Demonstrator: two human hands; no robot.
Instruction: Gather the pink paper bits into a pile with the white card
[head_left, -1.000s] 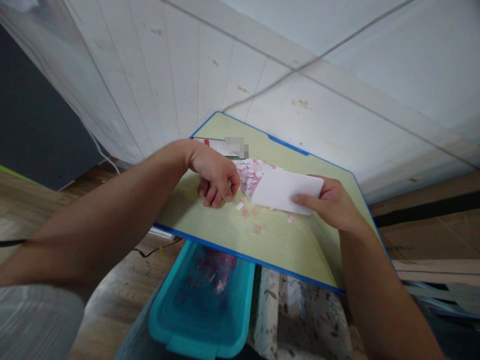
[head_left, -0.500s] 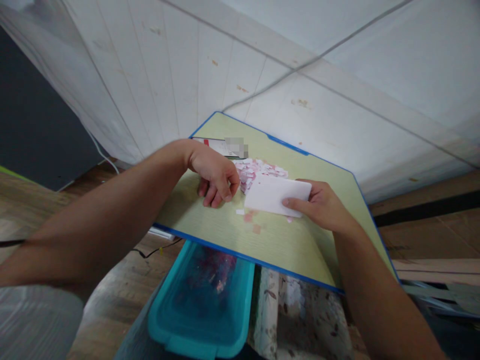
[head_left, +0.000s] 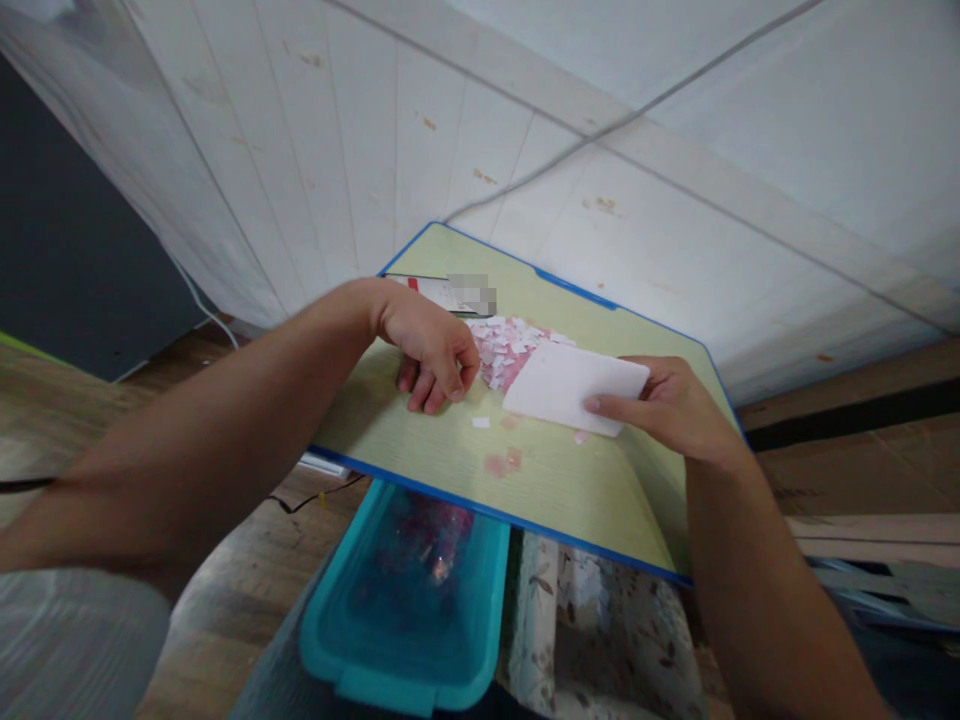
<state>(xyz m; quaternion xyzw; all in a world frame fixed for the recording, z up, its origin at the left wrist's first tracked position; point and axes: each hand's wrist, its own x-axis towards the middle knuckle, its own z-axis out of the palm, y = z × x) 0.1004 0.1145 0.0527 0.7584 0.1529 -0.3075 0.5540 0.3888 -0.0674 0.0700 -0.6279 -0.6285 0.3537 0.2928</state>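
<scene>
Gripping a white card point(head_left: 566, 388) in the right hand point(head_left: 667, 408); curling the left hand point(head_left: 433, 355), perhaps empty, beside a largely gathered heap of paper bits point(head_left: 510, 350), with scattered pieces point(head_left: 481, 423) left ungathered between both hands.

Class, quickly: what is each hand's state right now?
Left hand: partly curled; whether it holds anything can't be told.
Right hand: closed on a white card.
</scene>
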